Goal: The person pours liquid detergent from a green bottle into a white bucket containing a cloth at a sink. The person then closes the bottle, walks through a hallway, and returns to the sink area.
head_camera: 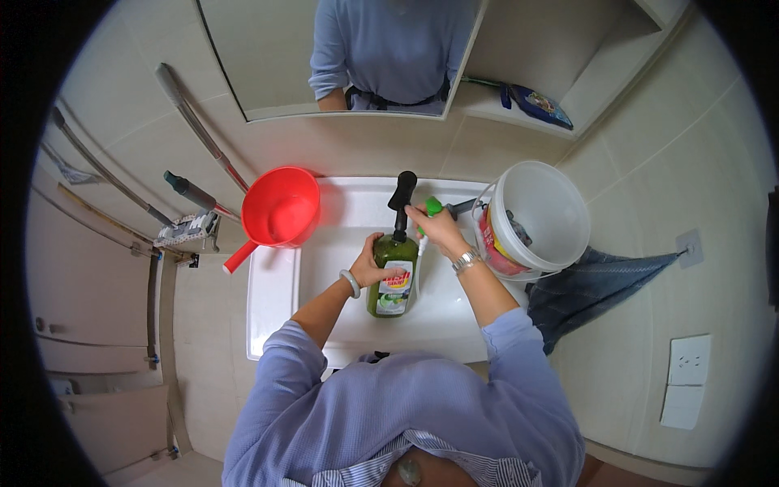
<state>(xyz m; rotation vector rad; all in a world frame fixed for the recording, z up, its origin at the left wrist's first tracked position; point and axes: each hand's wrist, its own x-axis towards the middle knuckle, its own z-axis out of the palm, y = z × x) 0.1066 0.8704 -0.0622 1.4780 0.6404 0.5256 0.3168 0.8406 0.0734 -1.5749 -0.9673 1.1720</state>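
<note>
My left hand (372, 266), with a pale bangle at its wrist, grips a green dish soap bottle (392, 304) that stands over the white sink (341, 332). The bottle bears a printed label and has a black neck piece at its top. In my right hand (439, 229) is a green pump head (433, 207) with a white tube hanging down beside the bottle. A black faucet (401, 192) rises just behind the bottle's top; whether the right fingertips touch it, I cannot tell.
A red plastic dipper (286, 210) rests at the sink's left rear corner. On the right stands a white bucket (548, 213), with a dark cloth (584, 295) hanging beside it. Mop handles (198, 125) lean at the left wall. A mirror (280, 55) and an open shelf (487, 111) are above.
</note>
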